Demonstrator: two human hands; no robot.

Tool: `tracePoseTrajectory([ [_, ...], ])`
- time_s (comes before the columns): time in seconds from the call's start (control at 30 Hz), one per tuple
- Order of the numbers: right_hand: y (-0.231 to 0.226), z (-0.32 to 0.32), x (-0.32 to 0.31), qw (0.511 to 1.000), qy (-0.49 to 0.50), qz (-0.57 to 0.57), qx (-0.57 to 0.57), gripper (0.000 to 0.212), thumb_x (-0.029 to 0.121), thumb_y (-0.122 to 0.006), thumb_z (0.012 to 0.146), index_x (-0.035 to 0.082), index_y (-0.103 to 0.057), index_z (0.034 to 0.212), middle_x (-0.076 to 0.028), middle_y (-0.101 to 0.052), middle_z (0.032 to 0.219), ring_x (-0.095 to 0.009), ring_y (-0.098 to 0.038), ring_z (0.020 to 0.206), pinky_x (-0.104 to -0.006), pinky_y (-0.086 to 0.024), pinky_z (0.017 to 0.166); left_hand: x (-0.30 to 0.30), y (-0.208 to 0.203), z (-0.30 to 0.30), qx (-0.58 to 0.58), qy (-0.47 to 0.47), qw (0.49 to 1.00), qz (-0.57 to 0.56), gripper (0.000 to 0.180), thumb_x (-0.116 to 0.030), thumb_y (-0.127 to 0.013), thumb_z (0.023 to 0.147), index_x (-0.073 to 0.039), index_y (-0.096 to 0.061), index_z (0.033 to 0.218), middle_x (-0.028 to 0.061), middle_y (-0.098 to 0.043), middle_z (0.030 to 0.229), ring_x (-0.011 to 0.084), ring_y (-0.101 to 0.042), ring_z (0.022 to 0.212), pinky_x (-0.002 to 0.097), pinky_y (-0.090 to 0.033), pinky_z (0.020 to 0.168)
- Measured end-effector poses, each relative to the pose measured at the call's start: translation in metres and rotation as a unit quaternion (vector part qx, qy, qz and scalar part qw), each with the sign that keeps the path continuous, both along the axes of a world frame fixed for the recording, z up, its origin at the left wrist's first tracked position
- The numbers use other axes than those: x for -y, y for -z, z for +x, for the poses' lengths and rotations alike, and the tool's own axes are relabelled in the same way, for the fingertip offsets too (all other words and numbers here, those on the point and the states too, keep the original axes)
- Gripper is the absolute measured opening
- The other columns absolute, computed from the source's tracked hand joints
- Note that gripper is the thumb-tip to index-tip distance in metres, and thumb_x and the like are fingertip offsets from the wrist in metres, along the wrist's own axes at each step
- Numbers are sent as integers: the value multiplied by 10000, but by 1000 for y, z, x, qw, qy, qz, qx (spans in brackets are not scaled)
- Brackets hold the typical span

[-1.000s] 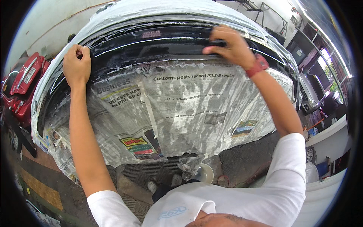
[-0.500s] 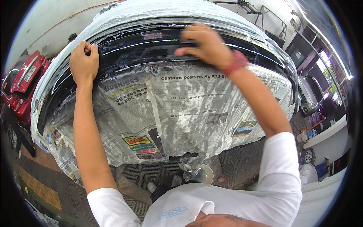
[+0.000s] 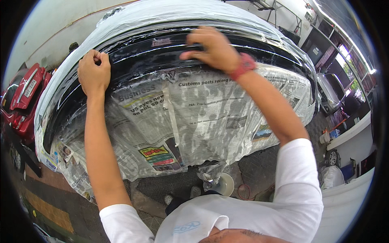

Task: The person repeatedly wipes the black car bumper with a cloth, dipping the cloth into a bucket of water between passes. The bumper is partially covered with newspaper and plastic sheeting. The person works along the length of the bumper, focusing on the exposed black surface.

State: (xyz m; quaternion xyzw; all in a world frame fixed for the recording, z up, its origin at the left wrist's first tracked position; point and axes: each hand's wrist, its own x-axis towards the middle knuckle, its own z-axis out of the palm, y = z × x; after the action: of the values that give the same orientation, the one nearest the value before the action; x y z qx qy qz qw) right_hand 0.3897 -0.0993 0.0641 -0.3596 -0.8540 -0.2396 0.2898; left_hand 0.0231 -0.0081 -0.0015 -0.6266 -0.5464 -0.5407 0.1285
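A glossy black car body panel curves across the upper middle, wet and streaked. Clear plastic sheeting covers the part above it, and taped newspaper masks the part below. My right hand, with a red wristband, presses a small dark flat pad against the black strip near its top middle. My left hand rests as a closed fist on the strip's left end, knuckles up, at the edge of the plastic; nothing shows in it.
A red vehicle stands at the far left. A silver car and a white counter are at the right. On the paved floor below the newspaper sits a white round container.
My right hand has slid to the left along the black strip with the pad. My left hand has shifted slightly right and lower at the strip's left end.
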Motion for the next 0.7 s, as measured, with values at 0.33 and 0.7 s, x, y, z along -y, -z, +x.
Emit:
tracePoseTrajectory([
  [0.33, -12, 160, 93, 976, 204, -54, -53, 538, 526, -885, 838, 38, -685, 945, -114, -674, 913, -326, -637, 904, -438, -506, 865, 5, -3, 7, -7, 7, 1000, 12, 238, -303, -692, 967, -70, -702, 916, 104, -749, 963, 345, -687, 976, 500, -532, 893],
  [0.7, 6, -77, 55, 926, 47, -89, -364, 612, 593, -920, 823, 38, -725, 990, -128, -742, 926, -282, -711, 862, -428, -571, 797, 63, -9, 32, 142, 473, 869, -20, 516, -505, -627, 1115, -56, -682, 1363, 96, -726, 1311, 238, -689, 1125, 447, -528, 1011],
])
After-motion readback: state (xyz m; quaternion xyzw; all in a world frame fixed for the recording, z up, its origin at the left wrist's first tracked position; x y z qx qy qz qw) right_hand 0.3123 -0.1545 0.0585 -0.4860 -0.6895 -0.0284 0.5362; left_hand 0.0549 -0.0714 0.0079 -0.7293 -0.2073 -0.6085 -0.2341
